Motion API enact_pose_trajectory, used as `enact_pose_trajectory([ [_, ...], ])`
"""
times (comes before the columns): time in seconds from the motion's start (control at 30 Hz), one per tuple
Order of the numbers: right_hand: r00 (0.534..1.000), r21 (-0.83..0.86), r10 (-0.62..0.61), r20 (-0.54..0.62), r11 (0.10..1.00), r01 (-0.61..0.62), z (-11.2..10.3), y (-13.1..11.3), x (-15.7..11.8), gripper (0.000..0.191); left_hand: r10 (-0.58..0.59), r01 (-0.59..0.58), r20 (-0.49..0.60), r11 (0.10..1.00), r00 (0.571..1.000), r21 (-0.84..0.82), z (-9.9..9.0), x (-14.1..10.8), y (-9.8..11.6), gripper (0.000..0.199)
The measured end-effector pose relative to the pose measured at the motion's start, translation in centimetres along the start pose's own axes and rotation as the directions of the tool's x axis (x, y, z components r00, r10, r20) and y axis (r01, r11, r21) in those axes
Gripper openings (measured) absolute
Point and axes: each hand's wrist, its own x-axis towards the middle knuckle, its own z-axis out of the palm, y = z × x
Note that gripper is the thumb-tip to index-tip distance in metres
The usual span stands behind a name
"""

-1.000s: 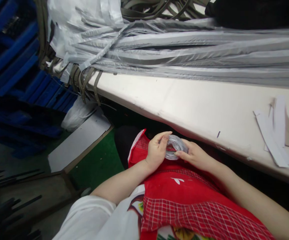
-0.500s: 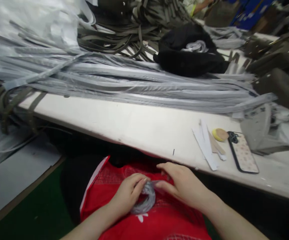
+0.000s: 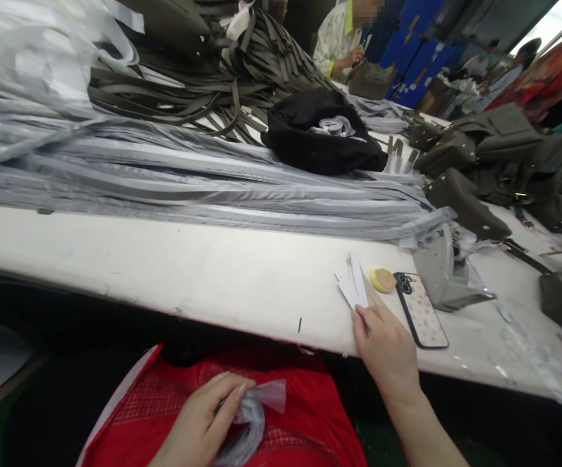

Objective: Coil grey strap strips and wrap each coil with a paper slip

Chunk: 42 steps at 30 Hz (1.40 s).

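- Pinching the plastic coil (image 3: 253, 431), our left hand (image 3: 203, 418), nearly closed, sits lower left of the phone (image 3: 425, 314).
- Our right hand (image 3: 390, 347), fingers curled, touches paper strips (image 3: 353, 283) left of the phone; whether it grips them, we cannot tell.
- The yellow disc (image 3: 382, 280) lies beside the phone.

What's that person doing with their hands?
The left hand holds a coiled, wrapped strip over a red apron. The right hand is at some white paper strips on the table, near a phone and a small yellow round thing. Long wrapped strips lie along the table behind them.
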Motion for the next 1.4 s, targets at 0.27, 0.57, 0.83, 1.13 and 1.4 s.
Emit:
enact_pose_trajectory([
  [0.27, 1.000, 0.058, -0.008, -0.014, 0.998, 0.009, 0.2, 1.3, 0.7, 0.025, -0.005, 0.005, -0.004, 1.000, 1.000, 0.005, 0.0, -0.1, 0.6, 0.031],
  [0.57, 0.972, -0.092, -0.006, -0.233, 0.996, -0.015, -0.2, 2.2, 0.6, 0.022, -0.008, 0.008, -0.031, 1.000, 1.000, -0.001, 0.0, -0.4, 0.8, 0.034],
  [0.83, 0.990, 0.531, -0.122, 0.076, 0.845, 0.063, -3.2, -5.7, -0.3, 0.027, -0.068, 0.070, 0.026, 0.993, 0.997, -0.092, -0.2, -0.3, 1.1, 0.037],
  [1.13, 0.639, 0.642, -0.748, 0.179, 0.581, 0.500, -3.9, -9.6, -3.5, 0.031, -0.217, 0.236, 0.099, 0.937, 0.971, -0.258, 0.5, -0.9, -1.3, 0.047],
  [1.4, 0.444, 0.433, -0.761, 0.474, 0.640, 0.634, -6.5, -12.5, -2.6, 0.026, -0.196, 0.214, 0.108, 0.958, 0.975, -0.191, 0.1, -0.9, -0.6, 0.051],
])
